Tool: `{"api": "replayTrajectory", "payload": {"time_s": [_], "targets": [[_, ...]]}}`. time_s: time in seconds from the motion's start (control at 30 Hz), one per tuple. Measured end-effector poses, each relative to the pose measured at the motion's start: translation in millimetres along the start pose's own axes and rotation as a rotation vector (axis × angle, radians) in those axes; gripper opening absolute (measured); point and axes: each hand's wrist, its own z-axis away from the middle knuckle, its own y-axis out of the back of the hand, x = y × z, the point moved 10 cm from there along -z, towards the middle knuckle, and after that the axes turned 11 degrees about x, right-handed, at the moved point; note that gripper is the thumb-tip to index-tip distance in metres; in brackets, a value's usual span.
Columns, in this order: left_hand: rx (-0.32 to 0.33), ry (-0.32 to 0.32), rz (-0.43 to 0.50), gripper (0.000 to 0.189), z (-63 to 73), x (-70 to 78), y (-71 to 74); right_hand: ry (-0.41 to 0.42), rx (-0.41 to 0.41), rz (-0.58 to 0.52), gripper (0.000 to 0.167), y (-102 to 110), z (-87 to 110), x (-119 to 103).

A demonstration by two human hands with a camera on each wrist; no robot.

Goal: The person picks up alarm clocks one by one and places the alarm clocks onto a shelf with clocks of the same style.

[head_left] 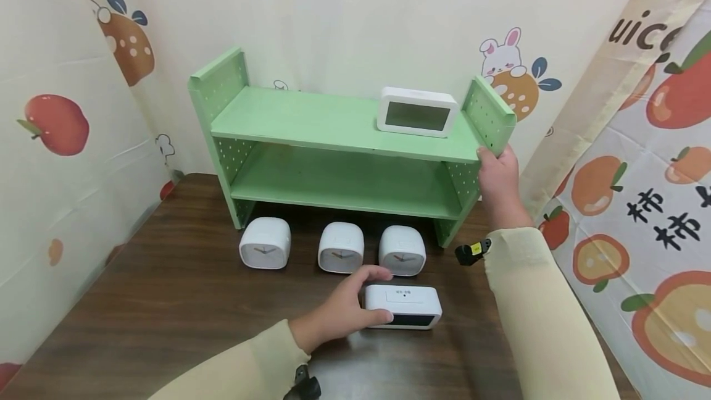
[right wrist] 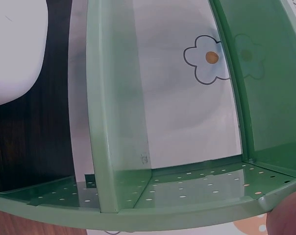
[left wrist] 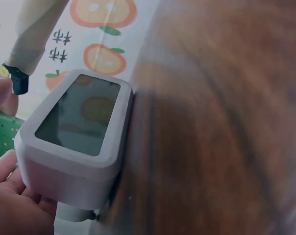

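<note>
My left hand [head_left: 347, 310] curves around the left part of a white digital clock [head_left: 402, 307] on the table. Its thumb overlaps the dark screen in the head view, and the fingers reach past the back edge with a gap showing. From the left wrist, the clock's screen [left wrist: 82, 115] is uncovered and the fingers [left wrist: 11, 191] lie beside the casing. My right hand [head_left: 500, 187] grips the right side panel of a green two-tier shelf [head_left: 339, 178], fingers at the panel's front edge. Part of that hand [right wrist: 287, 213] shows at the panel in the right wrist view.
Another white digital clock [head_left: 418, 113] stands on the shelf's upper tier, toward the right. In front of the shelf are three small white analog clocks: left [head_left: 265, 242], middle [head_left: 341, 247] and right [head_left: 402, 250]. A fruit-print curtain [head_left: 333, 29] hangs behind the dark wooden table [head_left: 166, 301].
</note>
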Motion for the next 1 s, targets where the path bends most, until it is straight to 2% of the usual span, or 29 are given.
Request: {"api": "replayTrajectory", "payload": {"time_s": [0.2,0.57,0.7,0.83,1.0], "targets": [[0.002,0.03,0.015,0.063,0.2,-6.7,-1.5,0.011,0.006,0.012,0.05,0.9,-0.8,0.3],[-0.028,0.154,0.042,0.068,4.0,-35.7,-9.2,0.01,-0.004,0.0,0.05,-1.8,0.1,-0.5],[-0.023,0.162,0.039,0.069,3.5,-39.9,-9.3,0.02,-0.007,-0.002,0.05,-4.1,0.8,-2.2],[-0.024,0.159,0.024,0.067,2.5,-41.1,-8.9,-0.006,-0.013,-0.008,0.051,-5.1,0.4,0.1],[-0.057,0.145,-0.025,0.058,1.8,-40.9,-12.3,-0.03,-0.005,0.003,0.051,-1.4,0.8,2.1]]}}
